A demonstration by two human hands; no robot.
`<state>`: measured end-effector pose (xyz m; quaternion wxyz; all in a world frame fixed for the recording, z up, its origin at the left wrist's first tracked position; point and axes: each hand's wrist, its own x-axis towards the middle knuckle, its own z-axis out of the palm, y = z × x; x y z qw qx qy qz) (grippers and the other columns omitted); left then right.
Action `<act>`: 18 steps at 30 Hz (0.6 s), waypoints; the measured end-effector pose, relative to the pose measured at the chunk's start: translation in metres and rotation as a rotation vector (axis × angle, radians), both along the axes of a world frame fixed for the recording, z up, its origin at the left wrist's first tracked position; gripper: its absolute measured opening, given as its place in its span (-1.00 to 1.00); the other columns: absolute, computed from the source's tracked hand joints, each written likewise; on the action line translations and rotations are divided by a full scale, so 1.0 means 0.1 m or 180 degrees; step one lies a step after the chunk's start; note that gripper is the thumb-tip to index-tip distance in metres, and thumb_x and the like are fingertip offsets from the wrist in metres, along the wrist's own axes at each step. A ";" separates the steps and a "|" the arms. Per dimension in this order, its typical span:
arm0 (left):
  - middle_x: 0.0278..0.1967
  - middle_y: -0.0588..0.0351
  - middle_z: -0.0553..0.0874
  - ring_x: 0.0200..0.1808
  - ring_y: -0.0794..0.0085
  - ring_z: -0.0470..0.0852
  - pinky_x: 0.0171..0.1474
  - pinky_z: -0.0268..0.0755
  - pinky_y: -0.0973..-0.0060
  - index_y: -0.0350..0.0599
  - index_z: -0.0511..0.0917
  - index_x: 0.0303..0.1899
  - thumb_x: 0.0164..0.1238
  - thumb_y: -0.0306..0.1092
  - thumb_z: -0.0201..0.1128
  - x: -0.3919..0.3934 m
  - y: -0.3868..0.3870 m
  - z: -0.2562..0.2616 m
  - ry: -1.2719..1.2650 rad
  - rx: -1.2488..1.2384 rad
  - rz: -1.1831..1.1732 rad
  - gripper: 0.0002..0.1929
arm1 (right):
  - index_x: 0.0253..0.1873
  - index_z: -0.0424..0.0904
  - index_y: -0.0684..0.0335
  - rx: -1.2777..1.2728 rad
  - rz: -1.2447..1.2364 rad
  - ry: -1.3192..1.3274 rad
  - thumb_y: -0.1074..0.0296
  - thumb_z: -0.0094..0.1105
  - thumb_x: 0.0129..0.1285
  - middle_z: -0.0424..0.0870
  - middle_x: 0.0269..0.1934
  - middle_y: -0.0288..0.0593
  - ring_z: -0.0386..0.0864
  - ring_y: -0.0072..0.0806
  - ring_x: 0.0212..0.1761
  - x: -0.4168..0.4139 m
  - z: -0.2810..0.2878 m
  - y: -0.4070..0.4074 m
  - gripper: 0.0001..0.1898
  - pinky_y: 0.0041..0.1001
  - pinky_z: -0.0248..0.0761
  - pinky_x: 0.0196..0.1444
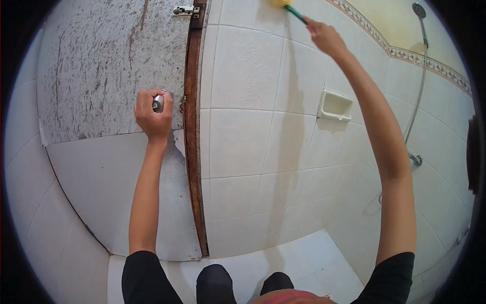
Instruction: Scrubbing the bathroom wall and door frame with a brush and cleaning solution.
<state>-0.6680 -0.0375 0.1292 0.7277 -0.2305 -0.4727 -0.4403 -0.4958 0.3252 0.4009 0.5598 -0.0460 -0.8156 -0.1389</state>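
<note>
My left hand (153,114) is wrapped around a metal door knob (158,104) on a grey, mottled door (95,76). Raised to the upper right, my right hand (326,37) grips the green handle (295,14) of a brush. Its yellow head (281,3) is at the white tiled wall (243,68), partly cut off by the top of the view; whether it touches the tiles I cannot tell. A metal slide bolt (183,10) is fixed to the door above my left hand.
A worn brown wooden door frame (193,114) separates door and wall. A white soap dish (335,105) juts from the tiles below my right hand. To the right hang a shower head (419,10) and its hose (419,91), above a metal tap (417,159). White floor (311,258) lies underfoot.
</note>
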 end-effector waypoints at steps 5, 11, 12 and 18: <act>-0.35 0.18 0.62 -0.27 0.26 0.60 -0.10 0.38 0.29 -0.05 0.56 -0.32 0.18 -0.35 0.39 -0.01 -0.01 0.00 0.0070 -0.0046 -0.0065 -0.86 | 0.31 0.58 -0.09 -0.1368 -0.0306 0.0032 0.21 -0.03 0.40 0.74 -0.06 0.16 0.70 0.09 -0.03 0.26 0.41 -0.06 -0.58 -0.07 0.54 0.06; -0.33 0.18 0.63 -0.27 0.26 0.59 -0.07 0.38 0.29 -0.05 0.57 -0.32 0.18 -0.34 0.40 -0.05 -0.08 0.00 0.0081 -0.0077 -0.0056 -0.85 | 0.39 0.49 -0.14 0.0312 -0.0035 -0.0007 0.15 -0.04 0.48 0.72 -0.14 0.21 0.67 0.15 -0.14 -0.26 0.30 -0.33 -0.57 -0.03 0.51 -0.03; -0.33 0.19 0.64 -0.26 0.26 0.59 -0.06 0.37 0.29 -0.05 0.57 -0.32 0.18 -0.34 0.41 -0.05 -0.09 -0.02 0.0044 -0.0085 -0.0069 -0.85 | 0.40 0.49 -0.13 0.0215 -0.0104 0.0011 0.17 -0.03 0.45 0.72 -0.05 0.18 0.67 0.16 -0.02 -0.25 0.28 -0.39 -0.55 -0.01 0.51 0.11; -0.37 0.23 0.59 -0.29 0.32 0.55 -0.16 0.33 0.31 0.02 0.59 -0.33 0.11 -0.29 0.43 -0.10 -0.04 0.00 0.0158 -0.0071 -0.0160 -0.84 | 0.41 0.48 -0.11 -0.0444 -0.0452 0.0096 0.10 -0.04 0.53 0.72 -0.16 0.26 0.67 0.19 -0.16 -0.11 0.68 -0.21 -0.58 -0.03 0.51 -0.03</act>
